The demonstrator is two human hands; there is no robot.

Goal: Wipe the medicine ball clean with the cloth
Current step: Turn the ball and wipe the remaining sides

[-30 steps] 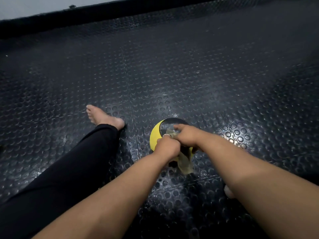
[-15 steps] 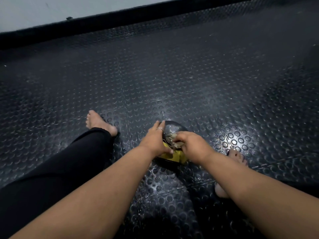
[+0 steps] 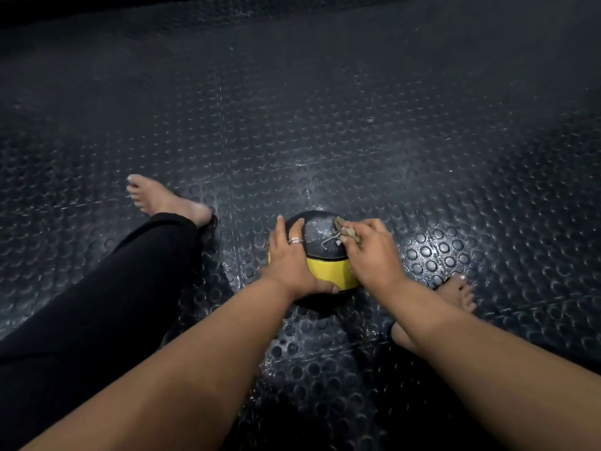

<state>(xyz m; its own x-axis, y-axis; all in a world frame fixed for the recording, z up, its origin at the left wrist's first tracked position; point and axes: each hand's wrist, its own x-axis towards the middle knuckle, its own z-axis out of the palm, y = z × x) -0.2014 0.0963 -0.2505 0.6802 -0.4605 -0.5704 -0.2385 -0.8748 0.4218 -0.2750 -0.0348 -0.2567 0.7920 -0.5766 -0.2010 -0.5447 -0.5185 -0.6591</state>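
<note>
Black and yellow, the round rubber medicine ball (image 3: pixel 320 252) sits on the dark studded rubber floor mat (image 3: pixel 357 141), between the person's two outstretched forearms and just ahead of them. Its dusty black cap faces up and a yellow band runs below it.

The left hand (image 3: pixel 289 258) lies flat against the ball's left side, fingers straight and spread over the black cap, thumb reaching underneath along the lower edge of the yellow band. A silver ring (image 3: pixel 295 241) shows on one finger. This hand braces the ball rather than curling round it.

The right hand (image 3: pixel 370 252) rests on the ball's upper right side with its fingers curled, bunching a small crumpled olive-grey cloth (image 3: pixel 346 230) against the black surface. Only a scrap of the cloth peeks out beyond the fingertips, and a few loose pale threads (image 3: pixel 330 243) trail from it across the top of the ball. How much cloth is tucked under the palm cannot be seen.

A leg in a black trouser (image 3: pixel 107 288) stretches out to the left, well apart from the ball, ending in a bare left foot (image 3: pixel 166 198) resting on the mat. The bare right foot (image 3: pixel 455 292) lies just beside the ball on its right, partly hidden behind the right forearm.
</note>
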